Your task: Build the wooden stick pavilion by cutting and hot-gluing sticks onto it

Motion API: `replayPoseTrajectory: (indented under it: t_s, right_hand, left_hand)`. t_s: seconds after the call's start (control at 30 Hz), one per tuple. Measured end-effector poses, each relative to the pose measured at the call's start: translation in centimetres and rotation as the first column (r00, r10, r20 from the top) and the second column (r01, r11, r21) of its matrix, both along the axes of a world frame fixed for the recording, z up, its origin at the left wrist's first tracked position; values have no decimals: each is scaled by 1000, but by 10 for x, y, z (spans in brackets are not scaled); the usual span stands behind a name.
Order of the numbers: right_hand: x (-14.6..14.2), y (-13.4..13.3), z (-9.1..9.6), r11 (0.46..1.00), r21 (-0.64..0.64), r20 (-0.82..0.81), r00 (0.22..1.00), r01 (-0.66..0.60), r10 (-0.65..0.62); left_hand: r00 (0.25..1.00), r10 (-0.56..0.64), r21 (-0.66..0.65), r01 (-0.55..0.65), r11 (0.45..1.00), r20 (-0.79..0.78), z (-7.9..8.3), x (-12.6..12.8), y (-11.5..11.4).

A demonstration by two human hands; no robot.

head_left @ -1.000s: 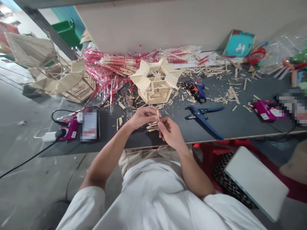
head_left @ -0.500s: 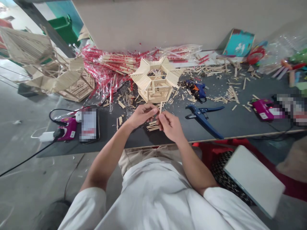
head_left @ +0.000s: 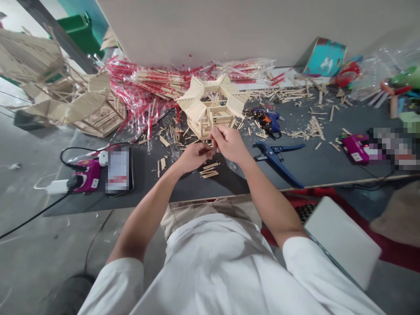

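The left hand [head_left: 193, 157] and right hand [head_left: 229, 143] pinch a small craft stick [head_left: 215, 149] at frame centre, just below a stick-built pavilion model [head_left: 210, 117]; a slipping grip could drop the stick or knock the model.

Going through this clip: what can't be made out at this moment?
Head view, all of it:
What the left hand and right hand pinch between them: hidden by their own fingers.
Phone screen: pixelated.
Item at the bench's far right: pixelated, so its kind is unreadable.
Large stick structure: cut off by the left edge.
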State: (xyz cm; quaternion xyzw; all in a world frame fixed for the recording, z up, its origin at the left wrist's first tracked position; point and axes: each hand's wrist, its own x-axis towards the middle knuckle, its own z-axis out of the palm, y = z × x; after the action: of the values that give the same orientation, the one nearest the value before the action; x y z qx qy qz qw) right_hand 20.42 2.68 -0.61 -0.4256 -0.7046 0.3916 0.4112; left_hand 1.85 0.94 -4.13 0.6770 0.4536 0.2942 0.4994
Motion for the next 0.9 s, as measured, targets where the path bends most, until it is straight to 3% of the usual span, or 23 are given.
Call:
replayPoseTrajectory:
  t_s: [0.47,0.9]
  right_hand:
    - [1,16,3,993,-105,-75,996,-56,48]
    - [-1,22,11,947,-280,-228,969,-157,93]
  left_hand:
    - [975,-46,159,82,984,-219,0,-1,-1]
    - [964,-47,201,102,974,-261,1,0,-2]
